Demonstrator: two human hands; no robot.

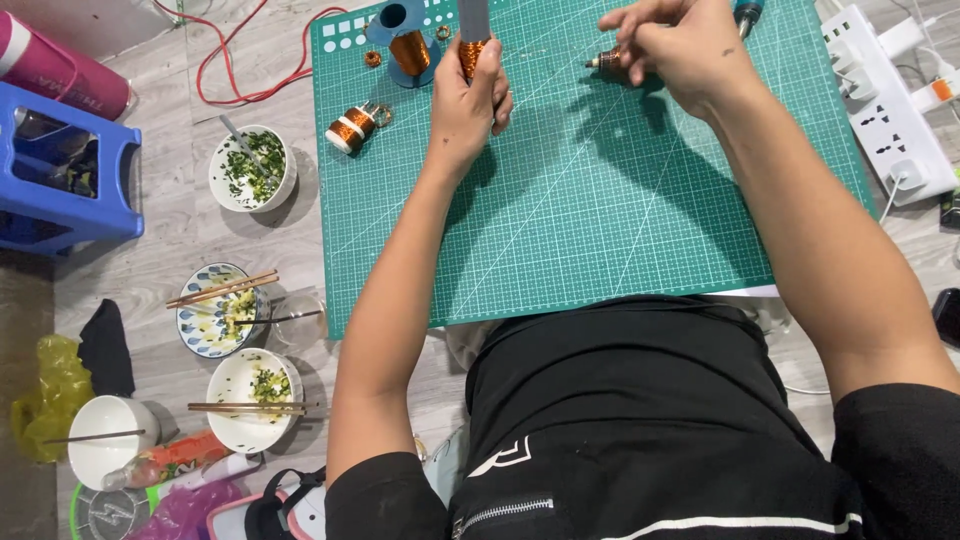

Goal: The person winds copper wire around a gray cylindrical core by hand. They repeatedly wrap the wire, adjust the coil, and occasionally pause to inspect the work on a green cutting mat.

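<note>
My left hand [468, 100] grips an upright grey rod wound with copper wire [472, 48] over the far part of the green cutting mat [590, 210]. My right hand [680, 45] is closed on a small dark coil part with a pale tip [606, 61] to the right of it; a teal tool handle [748, 12] shows behind the fingers. A copper wire spool on a blue stand [405, 45] and a loose copper spool [350, 128] lie left of my left hand.
Several used bowls with greens and chopsticks [252, 168] [222, 310] [255, 400] [105, 440] stand on the wood floor at left. A blue plastic stool [62, 170], red cable [250, 60], and white power strip [885, 95] surround the mat.
</note>
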